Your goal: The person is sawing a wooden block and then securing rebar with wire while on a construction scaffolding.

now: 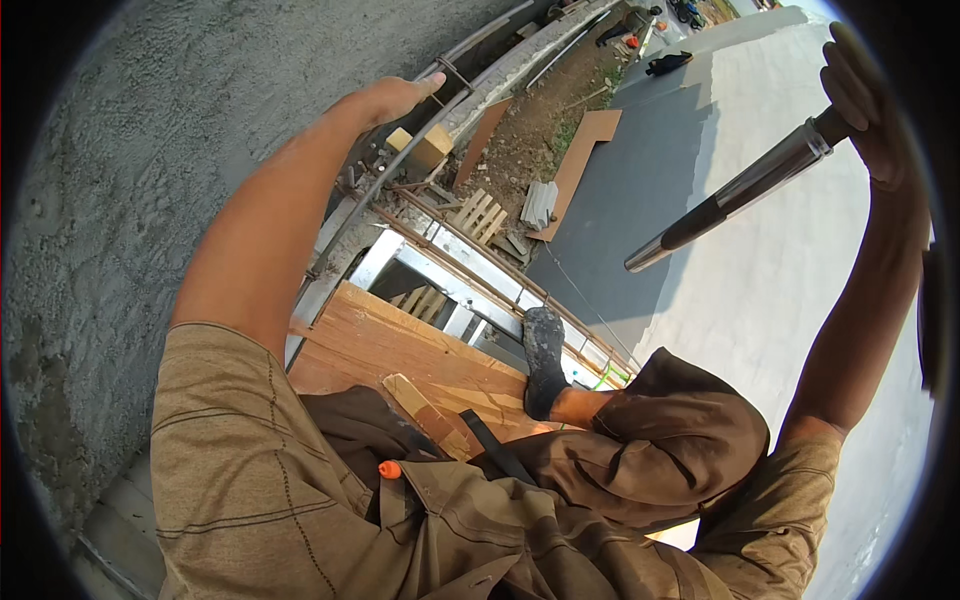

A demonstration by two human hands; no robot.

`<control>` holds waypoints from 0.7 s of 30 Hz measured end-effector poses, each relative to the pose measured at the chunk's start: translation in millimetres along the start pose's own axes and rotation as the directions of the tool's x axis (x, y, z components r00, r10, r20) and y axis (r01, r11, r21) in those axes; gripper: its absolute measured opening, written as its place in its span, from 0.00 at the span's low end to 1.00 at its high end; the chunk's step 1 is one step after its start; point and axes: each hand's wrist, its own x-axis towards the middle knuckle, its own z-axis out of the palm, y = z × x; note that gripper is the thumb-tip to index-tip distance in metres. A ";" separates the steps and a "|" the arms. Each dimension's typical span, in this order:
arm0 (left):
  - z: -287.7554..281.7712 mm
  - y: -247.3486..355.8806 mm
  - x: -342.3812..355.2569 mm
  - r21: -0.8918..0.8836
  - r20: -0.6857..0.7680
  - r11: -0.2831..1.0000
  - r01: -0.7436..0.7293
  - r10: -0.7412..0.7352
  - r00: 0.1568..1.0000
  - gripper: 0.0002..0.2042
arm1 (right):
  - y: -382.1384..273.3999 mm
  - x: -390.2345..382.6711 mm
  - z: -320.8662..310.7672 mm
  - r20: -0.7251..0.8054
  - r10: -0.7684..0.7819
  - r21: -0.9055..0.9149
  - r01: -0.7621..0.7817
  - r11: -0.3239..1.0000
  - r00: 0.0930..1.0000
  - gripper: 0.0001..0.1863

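Gripping, seemingly, metal tube (738,190) right-handed (868,100)

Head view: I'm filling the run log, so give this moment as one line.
left hand: flat against grey plastered wall | right hand: raised, grips metal tube | foot: on wooden scaffold plank

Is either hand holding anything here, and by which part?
The right hand grips a long metal tool at its upper end. The left hand holds nothing; it reaches toward the rough plastered wall.

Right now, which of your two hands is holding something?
The right hand, raised at the upper right, grips a long metal bar. The left hand holds nothing; it stretches out beside the rough grey plastered wall.
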 end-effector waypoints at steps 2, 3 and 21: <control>-5.0 2.0 -2.8 -0.027 0.046 0.999 -0.041 0.043 0.998 0.50 | 40.0 -40.8 7.1 -0.214 0.164 0.043 -0.159 0.986 0.963 0.20; -9.0 3.3 -4.3 0.009 0.054 0.999 -0.035 0.034 0.998 0.48 | 65.9 -63.5 7.5 -0.297 0.288 0.040 -0.289 0.956 0.911 0.21; -27.7 -23.4 5.5 0.043 0.065 0.993 0.112 -0.114 0.991 0.50 | 423.8 -493.6 220.9 -0.203 0.913 -0.237 -0.922 0.305 0.354 0.21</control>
